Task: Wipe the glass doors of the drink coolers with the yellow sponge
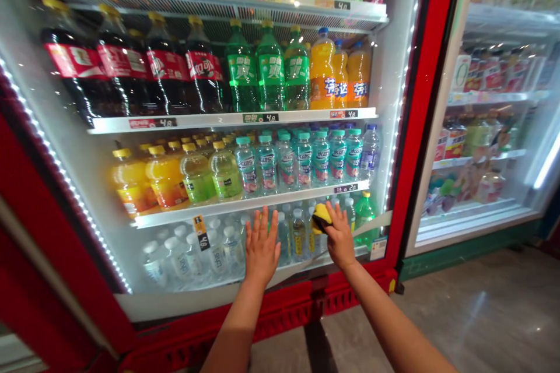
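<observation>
My left hand (262,243) is stretched out flat with its fingers spread, in front of the lower part of the drinks fridge (409,145). It holds nothing; whether the palm touches the glass I cannot tell. To its right, my right hand (341,240) grips a yellow-and-black cloth (322,218) against or close to the glass, just below a shelf edge (306,193). Part of the cloth is hidden behind the fingers. Behind both hands, clear bottles (219,253) stand on the bottom shelf, and a green bottle (365,213) is at its right end.
Shelves above hold cola bottles (201,70), green soda bottles (269,70), orange soda bottles (322,73) and teal-capped bottles (304,157). A red vented base (280,320) runs along the bottom. At the right stands another lit fridge (481,154), beside the grey floor (476,309).
</observation>
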Demonstrator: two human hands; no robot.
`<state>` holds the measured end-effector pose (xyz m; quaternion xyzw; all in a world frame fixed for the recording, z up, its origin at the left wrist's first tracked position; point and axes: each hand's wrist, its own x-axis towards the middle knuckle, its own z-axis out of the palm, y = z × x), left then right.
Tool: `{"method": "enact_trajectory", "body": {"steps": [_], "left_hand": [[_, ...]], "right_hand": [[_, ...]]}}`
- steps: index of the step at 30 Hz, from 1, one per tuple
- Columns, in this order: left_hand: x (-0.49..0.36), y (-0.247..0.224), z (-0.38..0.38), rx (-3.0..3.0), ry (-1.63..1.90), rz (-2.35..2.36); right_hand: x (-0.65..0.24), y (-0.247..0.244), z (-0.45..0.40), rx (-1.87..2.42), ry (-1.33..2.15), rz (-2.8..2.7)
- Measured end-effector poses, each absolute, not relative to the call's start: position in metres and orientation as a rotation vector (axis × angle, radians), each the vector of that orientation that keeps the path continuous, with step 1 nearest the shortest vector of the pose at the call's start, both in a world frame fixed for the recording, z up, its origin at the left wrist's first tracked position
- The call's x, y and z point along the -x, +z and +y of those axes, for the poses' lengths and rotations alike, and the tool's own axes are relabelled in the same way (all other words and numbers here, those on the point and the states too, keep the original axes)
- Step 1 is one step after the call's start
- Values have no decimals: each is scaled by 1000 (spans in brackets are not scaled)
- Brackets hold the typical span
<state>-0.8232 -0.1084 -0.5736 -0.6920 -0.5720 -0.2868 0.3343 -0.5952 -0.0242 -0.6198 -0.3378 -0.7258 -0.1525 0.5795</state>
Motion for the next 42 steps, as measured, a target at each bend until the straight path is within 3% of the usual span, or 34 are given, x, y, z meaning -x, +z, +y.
{"method": "enact_trajectory", "body": {"steps": [7,12,17,21,26,31,35,42], "left_hand": [[835,-576,-115,1793,-798,-1515],[845,-581,-122,1797,-812,-1490],[870,-587,-132,1805,-765,-1485],[890,-584,-140,1804,-728,-1491],[905,-576,-146,1804,-724,-1485],[917,-575,-146,1770,-784,-1469],[924,-576,-149,1761,-809,-1460],[940,-570,-160,1721,-797,-1468]], "right_hand": [[658,-552,-22,898,-278,-1429],[709,-588,-46,893,-270,-1469],[668,-637,-45,797,-375,-1618],[663,-615,-36,867,-317,-1484],[721,-577,-52,946,-298,-1454],[726,-607,-62,717,-427,-1653],[704,-615,-55,702,-503,-1450],[763,-552,-63,664,-599,-1333]]}}
